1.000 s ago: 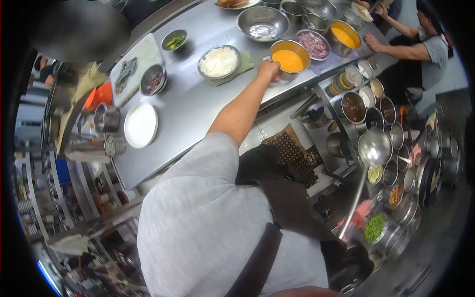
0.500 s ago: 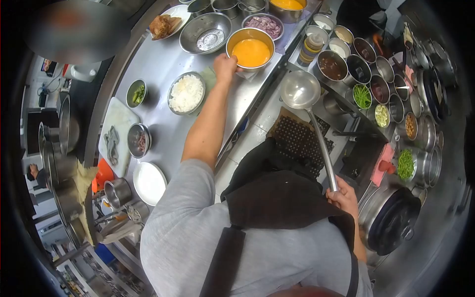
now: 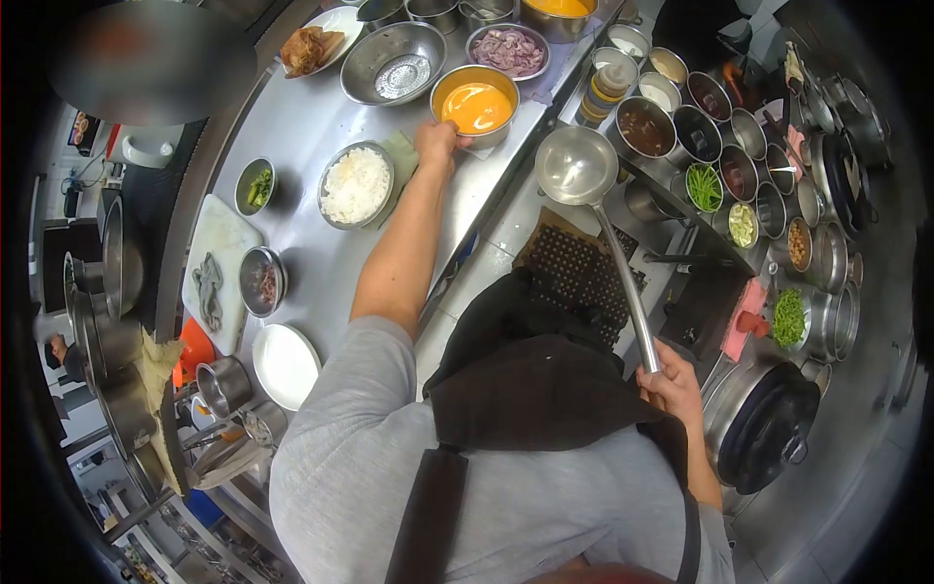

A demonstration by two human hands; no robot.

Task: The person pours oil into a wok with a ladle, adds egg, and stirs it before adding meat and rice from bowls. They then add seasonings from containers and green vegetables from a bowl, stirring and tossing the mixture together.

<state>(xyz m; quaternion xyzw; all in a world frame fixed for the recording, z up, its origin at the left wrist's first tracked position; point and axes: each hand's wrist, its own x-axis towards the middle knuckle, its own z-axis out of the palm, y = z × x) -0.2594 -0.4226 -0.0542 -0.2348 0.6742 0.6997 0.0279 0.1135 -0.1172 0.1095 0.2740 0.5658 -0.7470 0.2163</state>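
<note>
1. Grasping the rim of a metal pot (image 3: 477, 75), the left hand (image 3: 440, 144) has its fingers bent in at the pot's near edge.
2. That pot stands on the steel worktop (image 3: 311, 253), close to the long edge, and contains yellow-orange liquid (image 3: 475, 109) with paler streaks on its surface.
3. Clenched around the handle's end, the fingers of the right hand (image 3: 671, 382) hold a long ladle (image 3: 576, 167); its round head points away from the body, well apart from the pot's rim.
4. White rice (image 3: 356, 183) fills a round bowl (image 3: 352, 226) to the left of the left forearm, beside a greenish cloth (image 3: 401, 161).
5. Farther back, near the pot, sit purple slices (image 3: 508, 52) in a dish and a wide metal basin (image 3: 375, 58).
6. Toward the left shoulder lies a white plate (image 3: 286, 367), near a cutting board (image 3: 229, 238) bearing a crumpled grey item (image 3: 207, 290).
</note>
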